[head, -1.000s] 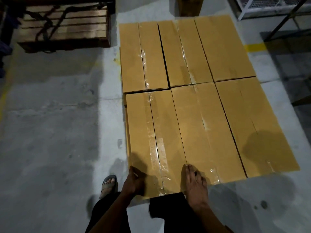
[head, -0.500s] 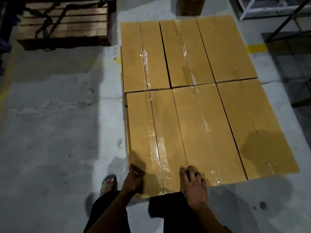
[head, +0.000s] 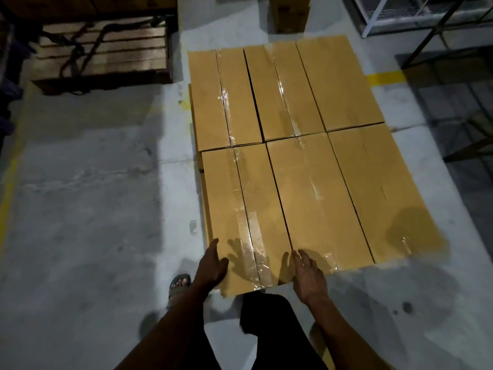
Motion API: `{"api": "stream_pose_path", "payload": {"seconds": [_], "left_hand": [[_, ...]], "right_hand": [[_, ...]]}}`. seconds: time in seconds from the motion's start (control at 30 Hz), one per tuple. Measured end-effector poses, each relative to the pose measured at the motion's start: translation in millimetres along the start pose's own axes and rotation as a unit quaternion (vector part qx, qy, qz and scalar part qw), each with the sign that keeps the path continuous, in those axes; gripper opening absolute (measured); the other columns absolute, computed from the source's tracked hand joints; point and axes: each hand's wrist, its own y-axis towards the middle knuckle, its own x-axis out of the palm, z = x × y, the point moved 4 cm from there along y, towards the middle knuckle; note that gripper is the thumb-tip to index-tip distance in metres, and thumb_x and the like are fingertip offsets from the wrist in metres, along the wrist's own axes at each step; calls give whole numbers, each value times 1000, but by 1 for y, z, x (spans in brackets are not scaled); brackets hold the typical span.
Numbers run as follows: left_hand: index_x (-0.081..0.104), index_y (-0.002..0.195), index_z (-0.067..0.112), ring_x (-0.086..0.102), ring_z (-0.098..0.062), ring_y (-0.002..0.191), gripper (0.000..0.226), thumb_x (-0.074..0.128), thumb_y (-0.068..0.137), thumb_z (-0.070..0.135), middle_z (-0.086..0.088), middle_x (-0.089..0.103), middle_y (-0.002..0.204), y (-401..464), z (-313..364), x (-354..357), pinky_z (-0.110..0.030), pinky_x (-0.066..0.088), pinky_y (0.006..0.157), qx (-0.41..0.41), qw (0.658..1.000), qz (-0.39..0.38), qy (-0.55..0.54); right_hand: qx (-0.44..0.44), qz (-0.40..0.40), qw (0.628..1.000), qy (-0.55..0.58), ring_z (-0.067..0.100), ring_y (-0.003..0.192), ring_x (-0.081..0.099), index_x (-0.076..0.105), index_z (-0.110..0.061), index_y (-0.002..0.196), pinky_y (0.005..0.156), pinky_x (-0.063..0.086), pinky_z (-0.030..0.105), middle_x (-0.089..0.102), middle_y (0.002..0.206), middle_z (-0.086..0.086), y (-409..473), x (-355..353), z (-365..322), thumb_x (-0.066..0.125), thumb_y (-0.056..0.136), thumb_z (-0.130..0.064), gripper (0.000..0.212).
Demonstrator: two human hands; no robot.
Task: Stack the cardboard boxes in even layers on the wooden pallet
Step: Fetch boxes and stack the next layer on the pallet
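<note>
head: worn, looks forward and steeply down | near: hands, boxes | far: floor | single view

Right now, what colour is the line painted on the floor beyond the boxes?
Yellow; the floor line shows best in the head view.

We see matt brown cardboard boxes sealed with glossy clear tape. Concrete floor looks rough and mottled, with a yellow painted line. Slatted wooden pallet looks worn; metal rack is painted white.
</note>
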Motion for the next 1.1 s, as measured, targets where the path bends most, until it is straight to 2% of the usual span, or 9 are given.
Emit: {"api": "stream_pose_path", "payload": {"seconds": [0.13,0.23,0.33,0.47,0.63,0.77,0.9,1.0,1.1], "left_hand": [[30,160,6,56,-37,132,87,48,80,35,-12,39,162,-36,35,-17,-41,44,111,16,1000,3,15],[34,159,13,48,-36,142,79,51,85,30,-10,37,165,-61,46,-24,-46,41,116,14,1000,4,15],[35,159,17,45,-34,145,67,55,95,17,-6,35,166,-82,49,-27,-46,41,117,26,999,3,28],[36,158,16,44,-33,146,66,54,94,14,-8,35,166,-106,54,-28,-45,39,117,56,997,-7,59],[35,159,17,38,-33,149,64,52,98,10,-6,29,169,-128,65,-27,-45,36,120,97,990,-39,94],[33,160,20,39,-31,149,63,50,100,13,-3,29,169,-145,76,-24,-45,39,118,151,979,-73,114],[37,158,24,55,-34,132,61,50,99,16,-12,46,158,-162,80,-24,-42,48,105,181,969,-94,139],[40,155,26,66,-43,108,59,50,98,16,-25,62,136,-176,76,-22,-41,53,83,178,969,-105,134],[43,153,27,61,-24,77,57,52,98,14,-23,67,125,-195,66,-13,-30,45,67,189,965,-126,133]], "right_hand": [[14,30,999,35,30,138,44,33,-23,156,101,49,41,26,165,3,-28,-22,2,58,91,-7,72],[21,49,996,67,31,134,50,38,-21,154,99,51,41,34,161,6,-55,-31,8,58,95,-8,64],[33,67,992,102,30,131,53,42,-19,151,99,51,39,40,156,6,-78,-33,15,59,96,-10,59],[41,113,983,141,29,129,53,45,-17,149,97,52,39,43,151,7,-104,-45,18,60,94,-6,57],[41,186,964,185,31,127,53,51,-16,145,96,52,40,50,146,11,-133,-69,7,58,101,-15,45],[54,229,950,207,27,126,53,50,-21,146,93,53,40,49,146,4,-170,-73,-5,56,103,-20,43],[56,256,935,239,25,120,58,49,-22,144,92,54,43,51,140,2,-213,-60,-18,54,104,-21,41],[80,273,926,249,24,121,57,51,-24,140,96,53,43,54,138,0,-244,-40,-25,56,103,-26,38],[99,289,918,254,21,121,56,54,-27,133,97,52,40,58,132,-3,-277,-12,-27,57,102,-30,32]]}}
